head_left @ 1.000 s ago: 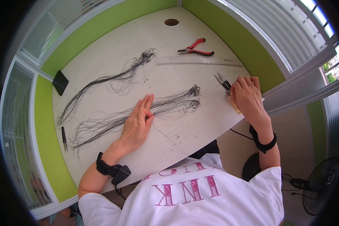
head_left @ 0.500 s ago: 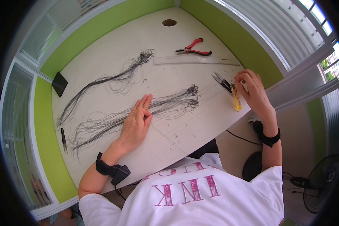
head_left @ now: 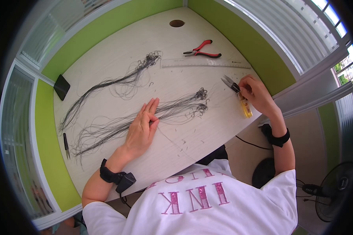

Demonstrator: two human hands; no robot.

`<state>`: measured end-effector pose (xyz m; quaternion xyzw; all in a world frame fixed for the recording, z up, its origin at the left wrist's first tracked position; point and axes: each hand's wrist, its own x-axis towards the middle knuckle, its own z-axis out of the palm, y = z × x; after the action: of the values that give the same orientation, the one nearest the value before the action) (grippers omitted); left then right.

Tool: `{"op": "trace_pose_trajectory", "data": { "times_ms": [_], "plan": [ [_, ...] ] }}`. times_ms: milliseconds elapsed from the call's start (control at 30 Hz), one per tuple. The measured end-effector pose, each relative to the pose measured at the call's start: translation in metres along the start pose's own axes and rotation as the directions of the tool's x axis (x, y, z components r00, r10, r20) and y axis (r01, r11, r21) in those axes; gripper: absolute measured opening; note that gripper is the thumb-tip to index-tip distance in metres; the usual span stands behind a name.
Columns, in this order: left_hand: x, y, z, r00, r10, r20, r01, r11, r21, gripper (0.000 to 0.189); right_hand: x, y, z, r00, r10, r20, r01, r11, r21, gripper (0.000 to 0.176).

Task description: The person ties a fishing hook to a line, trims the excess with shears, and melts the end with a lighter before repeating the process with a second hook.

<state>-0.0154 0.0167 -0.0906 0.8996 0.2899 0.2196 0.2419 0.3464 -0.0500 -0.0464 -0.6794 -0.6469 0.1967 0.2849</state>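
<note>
My left hand (head_left: 141, 131) lies palm down with fingers stretched out over two bundles of fine dark lines (head_left: 172, 108), whose right ends carry clusters of small curled hooks (head_left: 201, 94). At the table's right side, my right hand (head_left: 258, 94) has its fingers curled around the handle end of black-handled thread snips (head_left: 234, 86). The snips' blades point up and left, slightly apart. A yellow lighter (head_left: 245, 108) lies just below those fingers, its upper end partly covered. Another hooked bundle (head_left: 106, 83) rests farther back on the left.
Red-and-black pliers (head_left: 202, 50) and a clear ruler (head_left: 204, 63) lie toward the back right. A black-handled pointed tool (head_left: 66, 145) sits at the left edge, below a dark flat device (head_left: 62, 87). Small clippings (head_left: 183, 149) dot the table front. Green partitions (head_left: 239, 43) border the table.
My right hand has come down and left onto the snips' handle, with its fingers closing there. The snips have shifted slightly. My left hand has stayed in place.
</note>
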Motion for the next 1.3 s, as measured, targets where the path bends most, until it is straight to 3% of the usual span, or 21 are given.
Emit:
{"op": "trace_pose_trajectory", "data": {
  "times_ms": [100, 233, 300, 500, 600, 733, 900, 1000, 1133, 1200, 1300],
  "plan": [
    [0.000, 0.000, 0.000, 1.000, -0.010, 0.004, 0.010, 1.000, -0.027, 0.007, 0.003, 0.005, 0.003, 0.997, -0.073, 0.027, 0.074, 0.995, -0.059, 0.007],
    [0.000, 0.000, 0.000, 1.000, -0.013, 0.008, 0.014, 0.999, -0.036, 0.007, 0.005, 0.002, 0.006, 0.999, -0.037, 0.017, 0.037, 0.998, -0.048, 0.007],
    [0.000, -0.001, 0.000, 1.000, -0.011, 0.004, 0.011, 0.999, -0.039, 0.007, 0.007, 0.008, 0.013, 0.986, -0.165, 0.006, 0.165, 0.982, -0.086, 0.007],
    [0.000, -0.001, 0.000, 1.000, -0.017, 0.002, 0.017, 0.998, -0.057, 0.007, 0.012, 0.008, 0.024, 0.954, -0.299, -0.032, 0.296, 0.953, -0.064, 0.008],
    [0.000, -0.001, -0.001, 1.000, -0.002, 0.006, 0.002, 0.998, -0.056, 0.008, 0.011, 0.002, 0.023, 0.977, -0.211, -0.016, 0.211, 0.975, 0.073, 0.008],
    [0.000, -0.002, 0.000, 1.000, 0.002, 0.001, -0.002, 0.999, -0.050, 0.008, 0.011, 0.005, 0.023, 0.970, -0.245, 0.011, 0.244, 0.969, 0.029, 0.007],
    [-0.001, -0.003, 0.001, 1.000, 0.007, -0.001, -0.007, 0.999, -0.049, 0.008, 0.007, 0.007, 0.021, 0.984, -0.177, 0.024, 0.175, 0.982, 0.072, 0.006],
    [-0.001, -0.003, 0.001, 1.000, 0.004, -0.001, -0.004, 0.999, -0.047, 0.008, 0.006, 0.013, 0.022, 0.969, -0.246, -0.005, 0.246, 0.969, -0.023, 0.005],
    [0.000, -0.002, -0.001, 1.000, 0.003, 0.008, -0.002, 0.999, -0.050, 0.008, 0.002, 0.012, 0.018, 0.974, -0.226, 0.024, 0.228, 0.970, -0.082, 0.005],
    [0.000, -0.001, -0.001, 1.000, -0.004, 0.009, 0.005, 0.999, -0.052, 0.008, 0.000, 0.007, 0.016, 0.988, -0.151, 0.010, 0.151, 0.988, 0.008, 0.006],
    [0.000, -0.001, 0.000, 1.000, 0.006, -0.025, -0.007, 1.000, -0.012, 0.010, 0.003, -0.001, 0.016, 0.988, -0.155, 0.028, 0.152, 0.985, 0.084, 0.006]
  ]
}}
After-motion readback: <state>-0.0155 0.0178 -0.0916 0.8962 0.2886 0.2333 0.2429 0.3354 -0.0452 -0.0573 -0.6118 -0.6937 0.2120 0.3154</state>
